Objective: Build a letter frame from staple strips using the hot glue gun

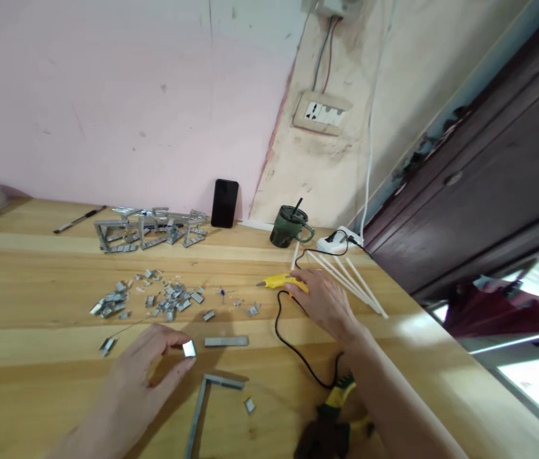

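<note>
My left hand (155, 370) pinches a small shiny, mirror-like square piece (188, 349) between thumb and fingertips, a little above the wooden table. My right hand (322, 299) is closed round the rear of a yellow hot glue gun (276, 280); its nozzle points left and its black cord loops beneath. Between the hands lies a flat grey strip (226, 342). Closer to me is an L-shaped grey frame (202, 398), cut off by the lower edge, with a loose small piece (249, 405) beside it. Several small shiny pieces (174, 299) are heaped beyond my left hand.
Several silvery frames (150, 229) stand by the wall, near a pen (79, 219) and an upright phone (224, 203). At the back right are a green mug (287, 226), white glue sticks (350, 284) and a power strip (339, 240). Yellow-and-black handles (339, 398) lie under my right forearm.
</note>
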`<state>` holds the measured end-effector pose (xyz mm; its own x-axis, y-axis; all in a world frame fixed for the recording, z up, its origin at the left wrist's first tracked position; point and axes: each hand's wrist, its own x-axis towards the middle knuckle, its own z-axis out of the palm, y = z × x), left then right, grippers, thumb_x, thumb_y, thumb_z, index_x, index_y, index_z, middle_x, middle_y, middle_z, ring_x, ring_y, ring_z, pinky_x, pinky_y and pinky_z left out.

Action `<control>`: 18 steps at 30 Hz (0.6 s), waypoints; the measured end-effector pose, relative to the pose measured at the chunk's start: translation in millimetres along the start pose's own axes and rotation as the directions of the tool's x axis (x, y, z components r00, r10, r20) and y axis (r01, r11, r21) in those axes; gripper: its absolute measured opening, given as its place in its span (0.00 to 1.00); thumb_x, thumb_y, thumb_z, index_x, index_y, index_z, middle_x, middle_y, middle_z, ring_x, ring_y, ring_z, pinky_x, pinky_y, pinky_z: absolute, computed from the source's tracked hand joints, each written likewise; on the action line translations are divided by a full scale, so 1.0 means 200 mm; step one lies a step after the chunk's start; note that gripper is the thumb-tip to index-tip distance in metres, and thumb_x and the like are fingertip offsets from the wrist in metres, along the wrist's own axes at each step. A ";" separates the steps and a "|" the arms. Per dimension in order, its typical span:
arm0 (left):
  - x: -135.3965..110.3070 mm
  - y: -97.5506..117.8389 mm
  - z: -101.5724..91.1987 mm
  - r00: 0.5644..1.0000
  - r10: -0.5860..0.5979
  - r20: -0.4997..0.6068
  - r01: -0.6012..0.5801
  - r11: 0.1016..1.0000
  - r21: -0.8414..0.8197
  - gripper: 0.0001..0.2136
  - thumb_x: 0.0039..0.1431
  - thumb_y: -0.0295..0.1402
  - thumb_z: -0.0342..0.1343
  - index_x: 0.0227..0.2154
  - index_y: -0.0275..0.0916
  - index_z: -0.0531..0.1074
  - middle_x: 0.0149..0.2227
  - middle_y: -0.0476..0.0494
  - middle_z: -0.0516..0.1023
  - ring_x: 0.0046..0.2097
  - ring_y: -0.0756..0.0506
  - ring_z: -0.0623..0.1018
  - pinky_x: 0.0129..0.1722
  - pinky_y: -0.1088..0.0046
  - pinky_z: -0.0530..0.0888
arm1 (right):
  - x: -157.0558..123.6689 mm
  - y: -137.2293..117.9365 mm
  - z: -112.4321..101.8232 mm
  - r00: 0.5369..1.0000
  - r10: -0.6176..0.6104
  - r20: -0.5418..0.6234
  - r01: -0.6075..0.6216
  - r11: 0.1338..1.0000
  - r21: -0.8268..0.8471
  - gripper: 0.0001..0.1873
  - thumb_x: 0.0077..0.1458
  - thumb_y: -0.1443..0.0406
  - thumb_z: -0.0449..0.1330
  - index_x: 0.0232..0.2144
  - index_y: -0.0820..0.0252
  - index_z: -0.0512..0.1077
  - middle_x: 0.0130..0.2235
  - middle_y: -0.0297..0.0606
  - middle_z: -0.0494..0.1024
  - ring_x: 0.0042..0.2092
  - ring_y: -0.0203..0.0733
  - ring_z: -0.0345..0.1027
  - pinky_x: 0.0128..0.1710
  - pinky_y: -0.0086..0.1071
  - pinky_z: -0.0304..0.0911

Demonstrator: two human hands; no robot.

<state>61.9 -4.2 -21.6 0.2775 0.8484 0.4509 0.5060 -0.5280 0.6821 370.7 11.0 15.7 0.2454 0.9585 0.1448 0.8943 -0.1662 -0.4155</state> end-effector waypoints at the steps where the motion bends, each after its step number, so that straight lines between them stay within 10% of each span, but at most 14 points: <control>1: 0.00 -0.01 0.00 1.000 -0.026 0.010 0.025 1.000 0.005 0.03 0.50 0.38 0.56 0.28 0.49 0.73 0.25 0.50 0.76 0.27 0.44 0.75 0.28 0.70 0.73 | 0.02 0.05 0.00 1.000 0.027 -0.002 -0.027 0.997 -0.075 0.15 0.53 0.60 0.55 0.42 0.60 0.71 0.46 0.48 0.73 0.51 0.55 0.62 0.49 0.46 0.56; 9: -0.02 -0.12 0.02 0.964 -0.257 0.064 0.259 0.966 -0.018 0.13 0.47 0.46 0.55 0.32 0.46 0.74 0.29 0.48 0.80 0.33 0.41 0.79 0.33 0.67 0.76 | 0.07 0.15 0.12 0.977 0.193 0.091 -0.149 0.923 -0.355 0.25 0.48 0.49 0.58 0.40 0.62 0.70 0.41 0.50 0.77 0.43 0.56 0.71 0.40 0.43 0.62; 18: 0.00 -0.01 0.02 0.938 -0.346 0.016 0.329 0.874 -0.358 0.06 0.45 0.35 0.60 0.29 0.45 0.74 0.26 0.51 0.77 0.29 0.45 0.77 0.30 0.72 0.76 | 0.07 0.07 0.07 0.980 0.201 -0.001 -0.194 0.942 -0.273 0.22 0.51 0.51 0.52 0.40 0.62 0.69 0.38 0.48 0.78 0.40 0.55 0.73 0.35 0.40 0.63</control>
<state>63.5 -1.9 -24.8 0.0977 0.9793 0.1775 0.2412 -0.1964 0.9504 381.0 25.0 -0.9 0.4207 0.9053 0.0587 0.8972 -0.4057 -0.1745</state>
